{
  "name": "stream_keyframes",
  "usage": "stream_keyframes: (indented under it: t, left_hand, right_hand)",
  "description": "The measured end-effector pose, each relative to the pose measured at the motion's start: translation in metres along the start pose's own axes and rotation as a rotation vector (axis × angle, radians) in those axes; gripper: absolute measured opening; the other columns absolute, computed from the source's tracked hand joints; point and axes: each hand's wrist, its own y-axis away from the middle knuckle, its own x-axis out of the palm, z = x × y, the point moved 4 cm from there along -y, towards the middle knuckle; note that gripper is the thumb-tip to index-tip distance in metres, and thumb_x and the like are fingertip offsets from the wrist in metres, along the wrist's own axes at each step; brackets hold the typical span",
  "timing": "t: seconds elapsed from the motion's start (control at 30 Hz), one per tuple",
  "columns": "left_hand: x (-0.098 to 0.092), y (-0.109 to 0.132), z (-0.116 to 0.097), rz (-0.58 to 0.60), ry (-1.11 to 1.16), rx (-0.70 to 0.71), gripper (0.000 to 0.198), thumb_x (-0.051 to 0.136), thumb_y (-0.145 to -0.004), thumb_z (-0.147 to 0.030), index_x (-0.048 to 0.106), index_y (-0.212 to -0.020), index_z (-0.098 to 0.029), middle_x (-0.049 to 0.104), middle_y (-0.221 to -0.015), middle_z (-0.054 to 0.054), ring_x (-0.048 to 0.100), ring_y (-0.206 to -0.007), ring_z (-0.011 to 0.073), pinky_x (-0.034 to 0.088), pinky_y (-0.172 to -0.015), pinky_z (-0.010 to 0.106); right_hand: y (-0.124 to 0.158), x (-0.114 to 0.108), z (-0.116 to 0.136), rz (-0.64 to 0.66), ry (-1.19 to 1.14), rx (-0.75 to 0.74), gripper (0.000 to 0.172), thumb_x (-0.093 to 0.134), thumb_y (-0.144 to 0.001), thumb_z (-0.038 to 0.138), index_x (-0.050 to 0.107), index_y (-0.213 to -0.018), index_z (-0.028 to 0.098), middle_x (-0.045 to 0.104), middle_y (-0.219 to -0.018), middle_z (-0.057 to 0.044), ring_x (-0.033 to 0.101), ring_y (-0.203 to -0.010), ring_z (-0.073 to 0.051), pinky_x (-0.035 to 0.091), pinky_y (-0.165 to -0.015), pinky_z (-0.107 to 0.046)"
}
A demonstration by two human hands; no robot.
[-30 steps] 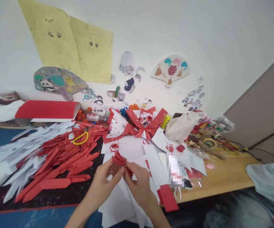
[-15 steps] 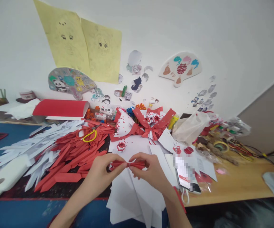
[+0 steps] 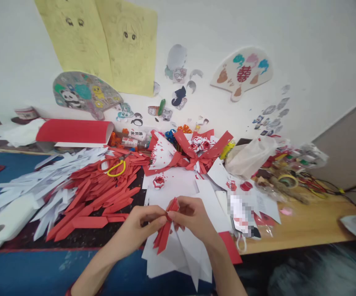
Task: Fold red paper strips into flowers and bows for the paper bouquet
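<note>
Between my two hands is a small bundle of folded red paper strips (image 3: 163, 237), pinched at its middle and slanting from upper right to lower left. My left hand (image 3: 144, 226) is closed, thumb and forefinger pressed at the bundle's middle. My right hand (image 3: 190, 213) grips the bundle just above that, its other fingers curled behind and partly hidden. Below the hands lie white paper sheets (image 3: 178, 263). Just beyond them sits a small red-and-white paper flower (image 3: 158, 182). To the left spreads a pile of red paper strips (image 3: 91, 205).
White paper strips (image 3: 57, 176) lie at the left, near a white glue gun (image 3: 8, 220). Yellow-handled scissors (image 3: 116, 168) rest on the red pile. Wrapped red-and-white bouquets (image 3: 199, 152) stand at the back. A phone (image 3: 242, 218) and a tape roll (image 3: 288, 181) lie right.
The red bundle has turned from lying level between my hands to a steep slant, its strip ends now hanging down. Both hands remain on it. The view has shifted slightly.
</note>
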Motion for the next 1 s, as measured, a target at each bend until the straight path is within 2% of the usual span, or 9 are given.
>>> stream_keyframes:
  t: [0.17,0.43,0.57,0.73,1.0]
  left_hand:
    - [0.002,-0.004,0.003,-0.059,-0.019,0.039,0.03,0.051,-0.093,-0.036,0.067,-0.082,-0.012,0.067,-0.074,0.005,0.057,-0.067,0.0125,0.043,-0.063,0.022]
    - [0.001,-0.022,0.0,0.023,0.06,0.065,0.03,0.049,-0.095,-0.033,0.066,-0.08,-0.013,0.069,-0.078,0.006,0.064,-0.075,0.0149,0.047,-0.071,0.024]
    - [-0.002,-0.031,-0.003,-0.028,0.037,0.078,0.029,0.049,-0.095,-0.032,0.066,-0.08,-0.013,0.068,-0.075,0.005,0.062,-0.07,0.0126,0.046,-0.067,0.021]
    - [-0.008,-0.038,-0.004,-0.089,-0.012,0.081,0.026,0.052,-0.093,-0.031,0.065,-0.078,-0.014,0.066,-0.069,0.002,0.056,-0.063,0.0092,0.041,-0.059,0.018]
    - [-0.012,-0.042,-0.008,-0.087,-0.102,0.115,0.026,0.05,-0.094,-0.028,0.065,-0.076,-0.015,0.064,-0.064,-0.001,0.055,-0.058,0.0077,0.04,-0.056,0.016]
  right_hand:
    - [0.0,-0.003,-0.003,-0.039,0.019,0.009,0.021,0.073,-0.078,0.034,0.064,-0.079,0.015,0.059,-0.055,0.002,0.061,-0.047,-0.011,0.038,-0.041,-0.017]
    - [-0.012,-0.013,-0.009,-0.059,-0.011,0.02,0.02,0.073,-0.078,0.032,0.064,-0.077,0.014,0.057,-0.051,0.003,0.057,-0.042,-0.01,0.036,-0.037,-0.016]
    - [-0.017,-0.019,-0.005,-0.071,-0.035,0.033,0.022,0.074,-0.077,0.031,0.067,-0.09,0.015,0.059,-0.054,0.003,0.06,-0.046,-0.01,0.04,-0.041,-0.016]
    - [-0.021,-0.023,0.001,-0.026,-0.042,0.05,0.034,0.077,-0.073,0.026,0.067,-0.105,0.019,0.064,-0.068,0.003,0.065,-0.059,-0.011,0.049,-0.058,-0.02]
    - [-0.028,-0.027,-0.002,0.018,-0.051,0.072,0.035,0.074,-0.077,0.027,0.066,-0.11,0.018,0.062,-0.061,0.003,0.063,-0.054,-0.011,0.045,-0.049,-0.018]
